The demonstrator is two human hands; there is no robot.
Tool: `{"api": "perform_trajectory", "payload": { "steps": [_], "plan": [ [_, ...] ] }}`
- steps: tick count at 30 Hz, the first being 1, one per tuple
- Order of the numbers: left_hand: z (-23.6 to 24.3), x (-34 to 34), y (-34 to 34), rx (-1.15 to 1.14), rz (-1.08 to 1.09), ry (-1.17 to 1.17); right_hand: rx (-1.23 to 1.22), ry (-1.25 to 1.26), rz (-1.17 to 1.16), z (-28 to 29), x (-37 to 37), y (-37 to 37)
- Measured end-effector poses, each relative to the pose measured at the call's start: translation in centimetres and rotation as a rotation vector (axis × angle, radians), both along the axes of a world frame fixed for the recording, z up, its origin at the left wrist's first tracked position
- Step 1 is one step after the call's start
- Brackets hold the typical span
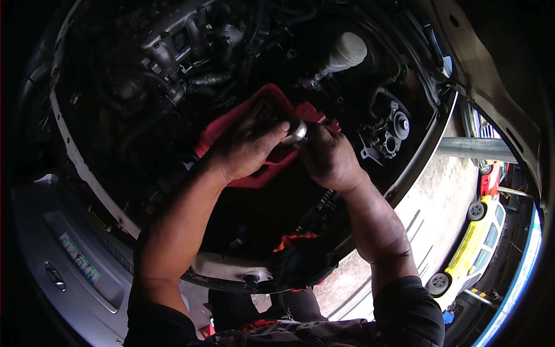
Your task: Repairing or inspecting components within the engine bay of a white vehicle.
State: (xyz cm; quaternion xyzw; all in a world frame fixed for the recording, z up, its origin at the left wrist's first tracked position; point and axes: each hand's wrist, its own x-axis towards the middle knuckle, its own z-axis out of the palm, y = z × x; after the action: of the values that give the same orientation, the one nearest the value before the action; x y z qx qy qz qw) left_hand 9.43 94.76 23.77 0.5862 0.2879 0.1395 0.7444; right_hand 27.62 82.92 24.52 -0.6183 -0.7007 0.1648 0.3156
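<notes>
Both of my hands meet over a red plastic tray [224, 126] lying in the engine bay. Between them is a shiny metal tool with a rounded head [297, 132], which looks like a ratchet. My left hand [250, 149] is closed at the tool's left side, its thumb against the metal. My right hand [334, 157] is closed on the other side, knuckles up, with its fingertips mostly hidden. Dark shapes sit inside the tray, too dim to name.
A pale fluid reservoir [348, 51] and a loose metal part with a round wheel [400, 124] are beyond my right hand. Engine parts [179, 43] fill the far left. Dark cloth with orange [306, 257] lies on the near edge. Outside are a silver car [34, 231] and a yellow car [469, 246].
</notes>
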Motion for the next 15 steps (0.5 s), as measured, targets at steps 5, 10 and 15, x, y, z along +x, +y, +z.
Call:
{"api": "perform_trajectory", "payload": {
  "steps": [5, 10, 15],
  "plan": [
    [0.9, 0.3, -0.8, -0.015, -0.01, 0.005, 0.087, -0.064, -0.004, -0.3, -0.1, -0.3],
    [-1.0, -0.4, -1.5, 0.186, 0.002, -0.147, 0.095, 0.08, 0.022, 0.7, -1.9, 0.2],
    [2.3, -2.4, -1.2, 0.17, -0.223, 0.158, 0.021, -0.022, 0.138, 1.8, -2.0, -0.1]
  ]
}}
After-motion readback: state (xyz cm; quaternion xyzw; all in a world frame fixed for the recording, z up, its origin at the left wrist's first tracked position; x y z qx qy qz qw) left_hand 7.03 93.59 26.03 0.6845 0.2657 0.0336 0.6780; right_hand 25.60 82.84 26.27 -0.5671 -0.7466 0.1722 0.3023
